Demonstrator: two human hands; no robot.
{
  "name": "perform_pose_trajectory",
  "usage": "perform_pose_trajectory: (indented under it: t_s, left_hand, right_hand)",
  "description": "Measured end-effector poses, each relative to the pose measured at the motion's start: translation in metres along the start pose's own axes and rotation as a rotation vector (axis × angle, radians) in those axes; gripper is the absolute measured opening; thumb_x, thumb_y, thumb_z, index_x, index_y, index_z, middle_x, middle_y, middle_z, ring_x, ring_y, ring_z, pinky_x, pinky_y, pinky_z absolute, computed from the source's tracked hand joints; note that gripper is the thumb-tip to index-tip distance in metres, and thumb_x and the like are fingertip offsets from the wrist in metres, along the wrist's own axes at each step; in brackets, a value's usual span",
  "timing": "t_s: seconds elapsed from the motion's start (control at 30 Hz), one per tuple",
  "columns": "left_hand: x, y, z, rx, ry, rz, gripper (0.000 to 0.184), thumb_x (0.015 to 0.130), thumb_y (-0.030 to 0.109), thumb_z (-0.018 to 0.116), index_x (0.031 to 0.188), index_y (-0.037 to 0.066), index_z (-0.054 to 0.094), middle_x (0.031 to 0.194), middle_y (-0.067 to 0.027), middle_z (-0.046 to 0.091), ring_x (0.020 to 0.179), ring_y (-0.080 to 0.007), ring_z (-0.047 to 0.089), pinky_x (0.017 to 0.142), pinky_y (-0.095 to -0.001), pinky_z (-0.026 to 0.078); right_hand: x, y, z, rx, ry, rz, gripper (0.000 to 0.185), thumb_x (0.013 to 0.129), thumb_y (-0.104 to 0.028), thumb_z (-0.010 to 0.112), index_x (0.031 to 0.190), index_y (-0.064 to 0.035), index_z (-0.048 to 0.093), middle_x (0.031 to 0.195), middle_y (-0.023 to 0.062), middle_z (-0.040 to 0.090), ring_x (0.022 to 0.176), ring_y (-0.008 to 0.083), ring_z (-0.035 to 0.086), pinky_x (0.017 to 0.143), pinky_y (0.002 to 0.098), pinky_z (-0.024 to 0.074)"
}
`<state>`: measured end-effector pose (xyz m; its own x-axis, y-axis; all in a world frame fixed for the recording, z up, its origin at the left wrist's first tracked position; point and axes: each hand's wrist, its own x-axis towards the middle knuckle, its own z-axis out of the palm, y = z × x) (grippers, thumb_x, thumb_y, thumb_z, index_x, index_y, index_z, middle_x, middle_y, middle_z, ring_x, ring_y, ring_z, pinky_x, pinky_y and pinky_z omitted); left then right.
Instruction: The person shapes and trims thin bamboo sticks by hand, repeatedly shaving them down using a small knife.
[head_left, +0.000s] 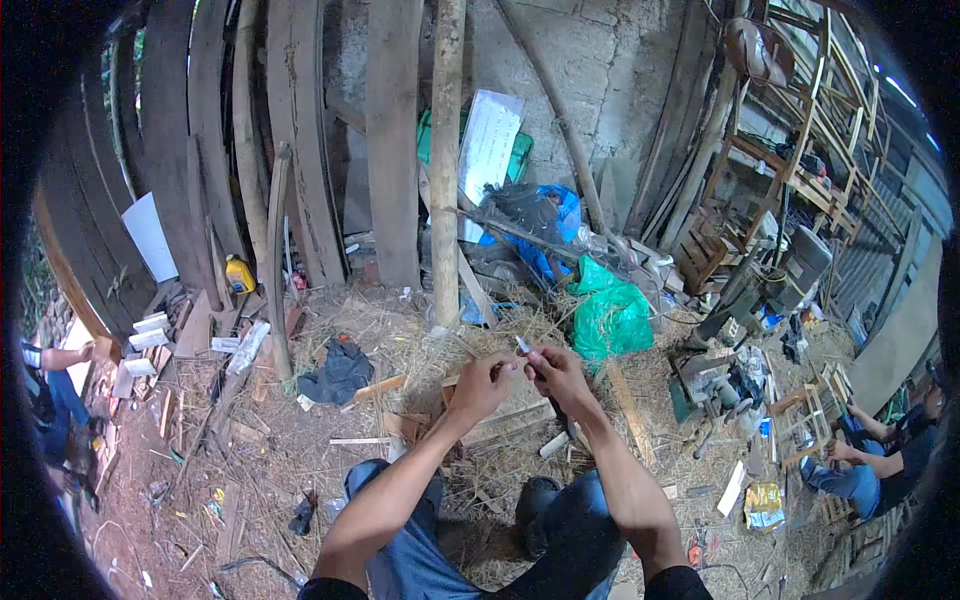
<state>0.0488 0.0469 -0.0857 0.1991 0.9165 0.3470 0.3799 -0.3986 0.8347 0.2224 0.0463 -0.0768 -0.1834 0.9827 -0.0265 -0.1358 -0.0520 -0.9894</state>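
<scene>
In front of my bent knees, my two hands are raised close together at the middle of the head view. My right hand (562,378) is closed on a slim tool with a pale, shiny tip (522,345) poking out by the thumb. A dark strip (559,414) shows below that hand; whether it belongs to the same tool I cannot tell. My left hand (484,385) is in a pinch just left of the tip, its fingertips near my right thumb. Anything held in that pinch is too small to make out.
A wooden post (446,200) stands ahead, beside a green plastic bag (612,315). Wood scraps and straw cover the ground. A dark cloth (340,373) lies left. Another person sits at the right (880,455), and one more person's arm (65,355) shows far left.
</scene>
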Motion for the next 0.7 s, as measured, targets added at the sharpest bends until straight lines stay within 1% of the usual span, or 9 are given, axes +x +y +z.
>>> perform_pose_trajectory:
  t_s: [0.07,0.13,0.23,0.3,0.43,0.5,0.6,0.67,0.7]
  left_hand:
    - [-0.001,0.006,0.0,0.036,-0.016,-0.013,0.015,0.087,0.018,0.057,0.093,0.006,0.065,0.07,-0.0135,0.062,0.059,-0.0197,0.057,0.057,-0.0331,0.044]
    - [-0.002,0.011,0.003,0.027,-0.004,0.015,0.014,0.087,0.015,0.055,0.09,0.003,0.06,0.063,-0.0164,0.057,0.055,-0.0263,0.056,0.052,-0.0365,0.042]
    - [0.001,0.018,0.003,0.06,0.04,0.132,0.012,0.087,0.015,0.056,0.093,0.007,0.063,0.065,-0.0149,0.058,0.053,-0.0232,0.054,0.054,-0.0347,0.042]
    - [0.002,0.029,-0.004,0.105,0.02,0.105,0.012,0.087,0.015,0.056,0.092,0.006,0.063,0.067,-0.0156,0.059,0.054,-0.0241,0.055,0.054,-0.0353,0.042]
    - [-0.003,0.044,-0.01,0.126,0.016,0.08,0.013,0.086,0.015,0.057,0.092,0.005,0.063,0.072,-0.0166,0.062,0.06,-0.0268,0.059,0.058,-0.0368,0.045]
    - [-0.014,0.048,-0.017,0.136,-0.008,0.081,0.013,0.086,0.014,0.057,0.092,0.004,0.063,0.074,-0.0162,0.063,0.063,-0.0279,0.061,0.06,-0.0365,0.046]
    - [-0.022,0.059,-0.029,0.117,-0.027,0.093,0.014,0.086,0.014,0.057,0.091,0.003,0.063,0.077,-0.0154,0.065,0.068,-0.0286,0.063,0.062,-0.0359,0.047]
    - [-0.022,0.062,-0.026,0.058,-0.05,0.103,0.014,0.086,0.014,0.057,0.091,0.003,0.064,0.079,-0.0151,0.066,0.069,-0.0283,0.064,0.064,-0.0358,0.048]
    - [-0.016,0.057,-0.024,0.035,-0.04,0.133,0.014,0.086,0.016,0.057,0.091,0.005,0.064,0.074,-0.0141,0.064,0.064,-0.026,0.062,0.062,-0.0355,0.047]
  right_hand:
    - [0.001,0.007,0.004,-0.121,-0.107,-0.042,0.019,0.096,-0.02,0.049,0.102,-0.0031,0.056,0.067,-0.0022,0.051,0.045,0.0025,0.033,0.04,0.0192,0.0231]
    - [-0.001,0.004,0.006,-0.078,-0.062,-0.058,0.018,0.095,-0.02,0.051,0.098,-0.0037,0.056,0.067,-0.0027,0.051,0.045,0.0024,0.034,0.04,0.0193,0.0237]
    - [-0.003,-0.01,0.003,-0.029,-0.047,0.002,0.018,0.094,-0.022,0.053,0.092,-0.0046,0.056,0.066,-0.003,0.051,0.045,0.0026,0.035,0.04,0.0197,0.0243]
    - [-0.007,-0.024,0.003,-0.09,-0.017,0.042,0.019,0.093,-0.022,0.054,0.086,-0.0049,0.056,0.065,-0.0037,0.051,0.045,0.0028,0.035,0.04,0.02,0.0248]
    - [-0.007,-0.027,-0.003,-0.064,0.006,0.019,0.022,0.093,-0.024,0.055,0.084,-0.0047,0.056,0.063,-0.0043,0.05,0.045,0.003,0.036,0.04,0.0203,0.0248]
    - [0.002,-0.021,-0.03,-0.257,0.304,-0.124,0.02,0.09,-0.026,0.058,0.086,-0.0065,0.061,0.064,-0.0049,0.051,0.049,0.0033,0.038,0.043,0.0206,0.0263]
    - [-0.025,-0.058,-0.034,0.111,0.194,-0.064,0.024,0.092,-0.026,0.056,0.087,-0.0038,0.062,0.064,-0.0063,0.047,0.048,0.0022,0.033,0.042,0.0203,0.0242]
    - [-0.04,-0.074,-0.014,0.097,0.186,-0.08,0.025,0.093,-0.027,0.055,0.087,-0.0036,0.062,0.064,-0.0066,0.046,0.048,0.0025,0.032,0.042,0.0203,0.0238]
    - [-0.044,-0.078,-0.007,0.009,0.164,-0.104,0.026,0.093,-0.029,0.055,0.089,-0.0046,0.063,0.065,-0.0064,0.047,0.047,0.0027,0.033,0.042,0.0209,0.0244]
